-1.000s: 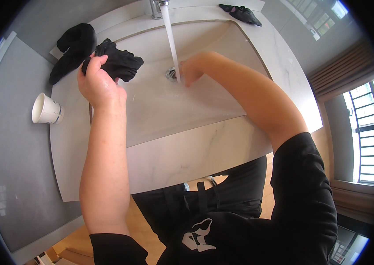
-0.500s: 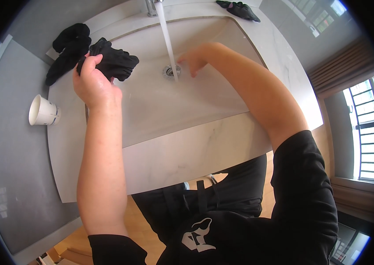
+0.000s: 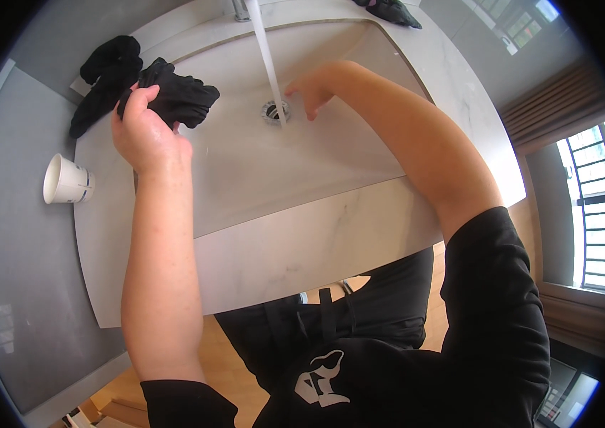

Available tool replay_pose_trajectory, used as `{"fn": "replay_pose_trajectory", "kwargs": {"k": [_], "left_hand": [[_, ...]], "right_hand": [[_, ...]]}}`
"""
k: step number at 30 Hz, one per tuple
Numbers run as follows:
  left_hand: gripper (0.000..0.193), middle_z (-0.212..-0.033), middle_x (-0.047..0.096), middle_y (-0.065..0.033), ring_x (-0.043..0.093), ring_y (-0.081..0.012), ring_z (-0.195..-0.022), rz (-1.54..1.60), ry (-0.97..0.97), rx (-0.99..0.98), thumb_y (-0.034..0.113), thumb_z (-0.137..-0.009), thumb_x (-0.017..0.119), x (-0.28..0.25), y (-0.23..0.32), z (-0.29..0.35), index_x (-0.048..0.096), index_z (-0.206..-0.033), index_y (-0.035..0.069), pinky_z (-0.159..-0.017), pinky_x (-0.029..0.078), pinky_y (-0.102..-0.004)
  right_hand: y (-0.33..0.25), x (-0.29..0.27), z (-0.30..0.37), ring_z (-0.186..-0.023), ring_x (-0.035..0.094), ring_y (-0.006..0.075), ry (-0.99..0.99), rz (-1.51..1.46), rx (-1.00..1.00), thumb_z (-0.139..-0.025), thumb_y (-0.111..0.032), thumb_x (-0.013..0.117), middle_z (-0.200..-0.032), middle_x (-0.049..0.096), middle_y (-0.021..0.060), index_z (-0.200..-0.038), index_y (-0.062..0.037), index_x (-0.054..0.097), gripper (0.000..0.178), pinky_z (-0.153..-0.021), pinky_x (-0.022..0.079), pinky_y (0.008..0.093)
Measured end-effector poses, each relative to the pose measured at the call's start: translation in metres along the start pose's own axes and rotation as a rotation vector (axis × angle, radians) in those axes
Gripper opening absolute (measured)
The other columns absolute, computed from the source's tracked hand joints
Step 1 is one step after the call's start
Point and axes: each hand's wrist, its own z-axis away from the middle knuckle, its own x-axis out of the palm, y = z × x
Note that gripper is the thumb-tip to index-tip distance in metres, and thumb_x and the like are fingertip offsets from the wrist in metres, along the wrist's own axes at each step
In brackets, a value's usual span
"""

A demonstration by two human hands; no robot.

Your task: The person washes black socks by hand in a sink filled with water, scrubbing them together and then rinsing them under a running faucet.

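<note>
My left hand (image 3: 147, 135) is closed around a bunched, dark black sock (image 3: 182, 96), held above the left rim of the white sink (image 3: 302, 153). Only the thumb side of this hand shows clearly; the other fingers are partly behind the cloth. My right hand (image 3: 309, 91) reaches down into the basin, fingers apart and holding nothing visible. It is just right of the running water (image 3: 265, 53), which falls beside the metal drain (image 3: 274, 113). Another black sock (image 3: 106, 89) lies on the counter's far left corner, partly behind the held one.
A white paper cup (image 3: 68, 179) is at the counter's left edge, by the grey wall. The chrome tap (image 3: 241, 10) stands behind the basin. A small dark crumpled cloth (image 3: 394, 14) lies at the far right. The pale marble counter (image 3: 302, 242) runs along the front.
The view has shifted slightly, so the tap and sink sit a little higher. Both hands hold nearly the same poses; the water keeps running.
</note>
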Motion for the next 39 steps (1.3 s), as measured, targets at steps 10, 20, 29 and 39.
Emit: {"fn": "replay_pose_trajectory", "kwargs": {"k": [10,20,29,39], "left_hand": [[0.042,-0.103,0.061,-0.0071,0.061,-0.0225,-0.09,0.004,0.007,0.014,0.006,-0.068,0.063,0.0,-0.001,-0.001,0.056,-0.11,0.004,-0.08,0.039,-0.0411],[0.042,-0.104,0.061,-0.0054,0.06,-0.0213,-0.09,0.055,-0.036,0.002,0.005,-0.067,0.064,-0.006,-0.007,-0.012,0.057,-0.109,0.004,-0.078,0.039,-0.038],[0.041,-0.104,0.061,-0.0044,0.06,-0.0195,-0.091,0.042,0.017,0.012,0.004,-0.067,0.065,-0.001,-0.003,-0.004,0.059,-0.108,0.005,-0.075,0.044,-0.0343],[0.04,-0.105,0.06,-0.0034,0.058,-0.0191,-0.095,0.036,0.03,0.019,0.006,-0.067,0.064,-0.001,-0.002,-0.005,0.059,-0.106,0.005,-0.08,0.039,-0.0386]], "right_hand": [[-0.003,0.001,0.001,-0.13,0.046,0.0327,0.009,0.03,0.025,-0.071,-0.026,0.077,-0.143,0.047,0.0142,-0.149,-0.0181,0.035,0.089,-0.104,0.039,0.0435],[-0.01,-0.005,0.004,-0.122,0.053,0.0325,-0.063,0.027,-0.033,-0.071,-0.024,0.077,-0.136,0.054,0.0153,-0.149,-0.0291,0.034,0.09,-0.099,0.043,0.0427],[-0.007,0.001,0.0,-0.121,0.053,0.0339,-0.024,0.051,-0.058,-0.07,-0.025,0.077,-0.134,0.055,0.0168,-0.148,-0.0304,0.037,0.088,-0.099,0.043,0.043],[-0.012,-0.001,0.003,-0.126,0.049,0.0339,-0.023,0.003,-0.107,-0.074,-0.028,0.077,-0.137,0.052,0.0173,-0.148,-0.0189,0.037,0.084,-0.102,0.041,0.0427]]}}
